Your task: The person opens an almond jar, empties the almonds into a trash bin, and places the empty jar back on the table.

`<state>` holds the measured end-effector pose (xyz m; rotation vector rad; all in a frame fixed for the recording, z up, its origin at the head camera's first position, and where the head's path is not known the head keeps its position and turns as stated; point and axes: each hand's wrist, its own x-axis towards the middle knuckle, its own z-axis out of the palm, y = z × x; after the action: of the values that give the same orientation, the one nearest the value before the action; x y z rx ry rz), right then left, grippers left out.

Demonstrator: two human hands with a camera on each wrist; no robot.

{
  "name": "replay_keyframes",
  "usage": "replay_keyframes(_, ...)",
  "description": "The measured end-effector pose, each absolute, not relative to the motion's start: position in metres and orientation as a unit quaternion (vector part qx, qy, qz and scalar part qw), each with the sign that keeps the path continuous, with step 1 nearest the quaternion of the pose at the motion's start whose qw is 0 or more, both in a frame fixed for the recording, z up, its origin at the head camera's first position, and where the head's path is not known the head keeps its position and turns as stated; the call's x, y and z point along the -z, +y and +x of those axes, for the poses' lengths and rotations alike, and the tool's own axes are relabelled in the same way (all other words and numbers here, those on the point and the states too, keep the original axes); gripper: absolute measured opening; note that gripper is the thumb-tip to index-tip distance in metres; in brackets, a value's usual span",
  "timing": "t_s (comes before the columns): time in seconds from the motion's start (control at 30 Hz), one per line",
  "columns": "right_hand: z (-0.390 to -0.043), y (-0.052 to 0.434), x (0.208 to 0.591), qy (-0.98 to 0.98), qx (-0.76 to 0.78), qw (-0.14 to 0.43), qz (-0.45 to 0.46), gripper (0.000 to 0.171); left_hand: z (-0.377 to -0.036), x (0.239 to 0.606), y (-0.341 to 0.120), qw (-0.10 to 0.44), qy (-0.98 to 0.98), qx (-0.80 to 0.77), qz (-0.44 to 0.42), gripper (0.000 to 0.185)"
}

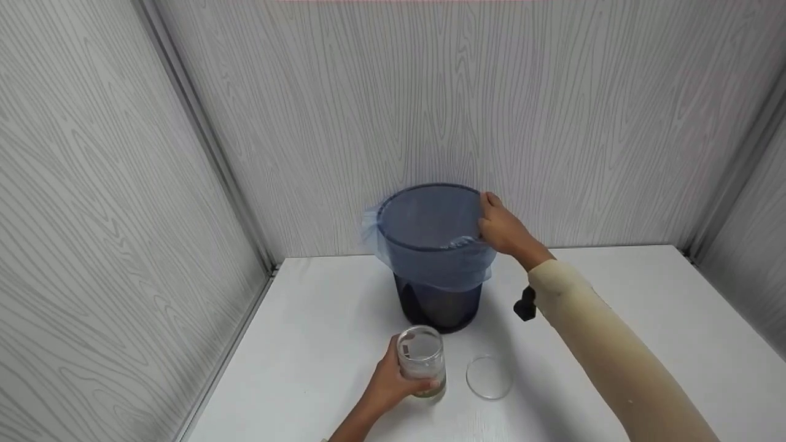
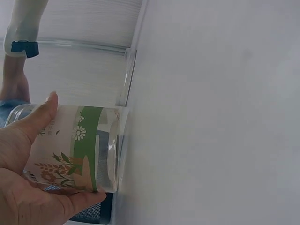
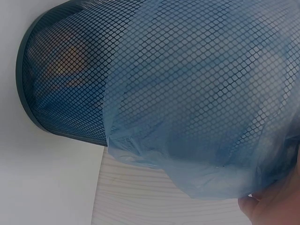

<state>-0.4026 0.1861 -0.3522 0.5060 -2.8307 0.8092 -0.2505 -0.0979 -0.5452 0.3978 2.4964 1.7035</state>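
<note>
The left hand (image 1: 387, 383) wraps its grip round a jar (image 1: 421, 361) standing upright on the white surface (image 1: 307, 344), near the front and just in front of the bin; the left wrist view shows the thumb over the top of its flowered label and the fingers curled beneath, with the jar's base on the surface. The jar is open, and its clear lid (image 1: 489, 377) lies flat just to its right, apart from it, so the opening looks done while the jar itself is not yet lifted. Whether anything is inside I cannot tell. Behind stands the mesh bin (image 1: 437, 258), lined with a blue bag (image 1: 442, 270) folded over its rim. The right hand (image 1: 503, 228) reaches forward with the arm stretched out, its grip pinching the bag at the bin's right rim.
</note>
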Motion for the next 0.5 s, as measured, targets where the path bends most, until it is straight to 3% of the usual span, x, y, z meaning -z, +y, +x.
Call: replay_keyframes(0.5, -0.4024, 0.1863, 0.3516, -0.945, -0.264, 0.084, 0.175, 0.064, -0.2491, 0.5461, -0.1004, 0.056, 0.813, -0.56, 0.148, 0.101)
